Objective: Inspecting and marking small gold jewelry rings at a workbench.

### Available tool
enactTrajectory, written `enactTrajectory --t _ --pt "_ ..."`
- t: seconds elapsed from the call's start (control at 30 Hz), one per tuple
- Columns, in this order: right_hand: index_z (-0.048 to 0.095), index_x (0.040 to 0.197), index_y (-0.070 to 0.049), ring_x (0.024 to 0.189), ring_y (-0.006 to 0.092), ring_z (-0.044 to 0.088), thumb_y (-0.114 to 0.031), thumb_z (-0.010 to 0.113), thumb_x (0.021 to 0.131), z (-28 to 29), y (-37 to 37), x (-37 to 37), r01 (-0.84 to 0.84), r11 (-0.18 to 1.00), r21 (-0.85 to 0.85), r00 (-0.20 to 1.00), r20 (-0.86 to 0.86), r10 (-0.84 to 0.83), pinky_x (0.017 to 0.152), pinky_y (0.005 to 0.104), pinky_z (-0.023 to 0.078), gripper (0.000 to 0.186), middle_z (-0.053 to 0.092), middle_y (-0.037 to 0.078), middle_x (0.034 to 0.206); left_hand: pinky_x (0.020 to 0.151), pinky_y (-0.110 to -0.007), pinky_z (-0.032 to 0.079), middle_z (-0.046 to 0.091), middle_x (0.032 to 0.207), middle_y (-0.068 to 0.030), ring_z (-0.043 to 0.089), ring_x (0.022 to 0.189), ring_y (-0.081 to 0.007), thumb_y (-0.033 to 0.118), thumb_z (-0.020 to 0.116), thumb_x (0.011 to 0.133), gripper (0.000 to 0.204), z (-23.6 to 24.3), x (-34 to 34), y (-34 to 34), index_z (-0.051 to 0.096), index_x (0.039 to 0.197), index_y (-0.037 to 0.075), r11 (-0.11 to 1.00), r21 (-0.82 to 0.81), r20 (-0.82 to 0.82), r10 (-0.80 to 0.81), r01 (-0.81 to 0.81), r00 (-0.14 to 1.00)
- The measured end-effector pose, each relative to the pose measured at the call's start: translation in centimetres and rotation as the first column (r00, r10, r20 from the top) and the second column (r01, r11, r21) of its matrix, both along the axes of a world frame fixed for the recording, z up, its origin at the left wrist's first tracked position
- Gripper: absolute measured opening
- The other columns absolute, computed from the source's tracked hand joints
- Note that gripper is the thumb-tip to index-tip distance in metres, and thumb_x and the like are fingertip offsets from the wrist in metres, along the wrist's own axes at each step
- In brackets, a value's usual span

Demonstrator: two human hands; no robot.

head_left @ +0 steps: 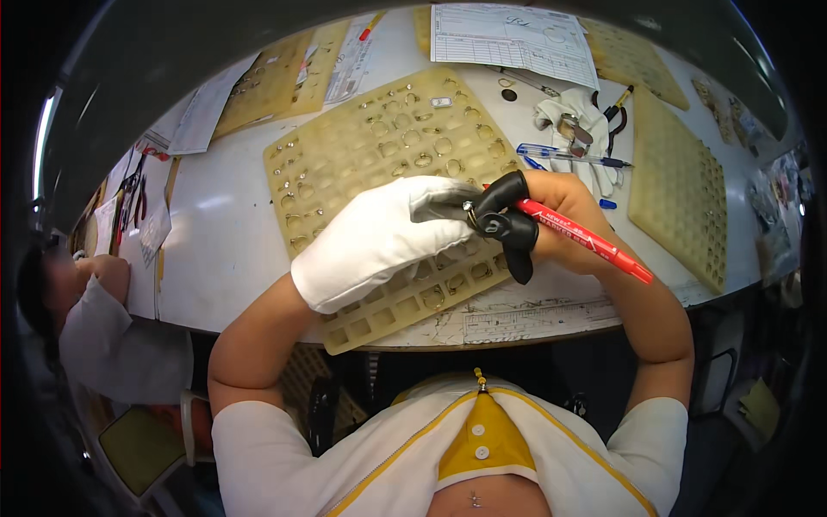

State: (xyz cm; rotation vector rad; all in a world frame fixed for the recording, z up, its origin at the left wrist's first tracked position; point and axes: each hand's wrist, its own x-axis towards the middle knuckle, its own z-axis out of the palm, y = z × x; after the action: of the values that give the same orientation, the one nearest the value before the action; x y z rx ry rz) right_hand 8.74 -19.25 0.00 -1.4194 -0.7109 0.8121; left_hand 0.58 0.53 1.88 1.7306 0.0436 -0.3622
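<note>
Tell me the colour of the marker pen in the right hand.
Red, with a black cap end; the slim marker pen shows best in the head view.

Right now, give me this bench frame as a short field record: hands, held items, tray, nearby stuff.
left hand: white cloth glove, pinching a small metal ring
right hand: bare, black finger cots, gripping a red marker pen, fingertips at the ring
under hands: beige gridded compartment tray, rings in many cells
tabletop: white table, printed paper form, blue ballpoint pen, spare white glove
nearby: another person's sleeve, lower left
</note>
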Motion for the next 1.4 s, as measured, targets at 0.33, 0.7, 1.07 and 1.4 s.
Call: enactTrajectory --t 0.33,0.7,1.07,1.4 --pt "0.061 0.097 0.000 0.055 0.0061 0.057 -0.006 0.058 0.088 0.4 -0.3 0.0 -0.019 0.998 0.054 0.991 -0.131 0.026 0.050 0.0198 0.046 0.011 0.060 0.002 0.076 0.051 -0.019 0.040 0.065 0.084 -0.0031 0.055 0.065 -0.0055 0.027 0.060 0.087 0.025 -0.3 0.0 0.5 0.063 0.095 0.003 0.997 -0.070 -0.106 -0.023 0.016 0.994" --pt "0.059 0.096 0.002 0.049 0.0085 0.056 -0.010 0.061 0.085 0.0 0.2 -0.4 0.058 0.998 0.010 0.996 -0.067 -0.057 0.044 0.0204 0.043 0.016 0.060 0.004 0.072 0.047 -0.020 0.041 0.063 0.081 -0.0100 0.063 0.066 -0.0159 0.018 0.059 0.086 0.020 -0.1 -0.1 0.2 0.058 0.089 -0.001 0.977 -0.208 -0.183 0.020 -0.058 0.983" --pt "0.062 0.095 0.000 0.053 0.0069 0.056 -0.011 0.063 0.086 0.1 0.1 -0.3 0.035 0.999 -0.004 0.997 -0.066 -0.035 0.048 0.0211 0.045 0.014 0.060 0.002 0.071 0.047 -0.020 0.042 0.062 0.082 -0.0097 0.064 0.069 -0.0171 0.015 0.058 0.087 0.016 -0.4 0.0 0.3 0.057 0.090 0.000 0.952 -0.303 -0.198 -0.013 -0.049 0.980" --pt "0.062 0.096 -0.001 0.049 0.0049 0.054 -0.015 0.064 0.083 0.0 0.2 -0.4 0.054 0.999 0.005 0.997 -0.052 -0.053 0.043 0.0165 0.035 0.019 0.060 0.001 0.070 0.048 -0.020 0.043 0.063 0.084 -0.0110 0.064 0.069 -0.0169 0.015 0.058 0.087 0.017 -0.5 -0.1 0.3 0.057 0.092 -0.001 0.924 -0.379 -0.231 -0.034 -0.058 0.972"
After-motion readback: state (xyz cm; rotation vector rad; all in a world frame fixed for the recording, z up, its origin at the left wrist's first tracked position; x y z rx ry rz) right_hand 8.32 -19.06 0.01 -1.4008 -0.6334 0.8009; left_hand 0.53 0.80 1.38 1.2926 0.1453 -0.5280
